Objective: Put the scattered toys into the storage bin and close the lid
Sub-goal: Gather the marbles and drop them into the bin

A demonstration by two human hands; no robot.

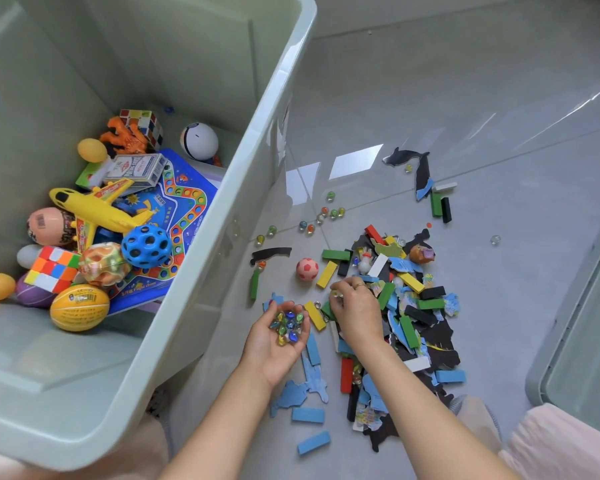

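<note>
A pale green storage bin (257,140) fills the left side and holds a yellow plane (94,209), balls, cubes and a board game. On the floor to its right lies a heap of coloured blocks and puzzle pieces (406,306). My left hand (278,337) is palm up, cupping several glass marbles (289,325). Over the heap's left edge, my right hand (354,306) pinches a marble at its fingertips. Loose marbles (321,216) lie farther out, and a small pink ball (307,268) sits near the heap.
The bin's lid (582,327) lies on the floor at the right edge. A dolphin-shaped puzzle piece (406,156) and a few blocks (440,202) lie beyond the heap. Blue blocks (309,415) sit near my forearms. My knees in pink fabric (561,441) are at the bottom.
</note>
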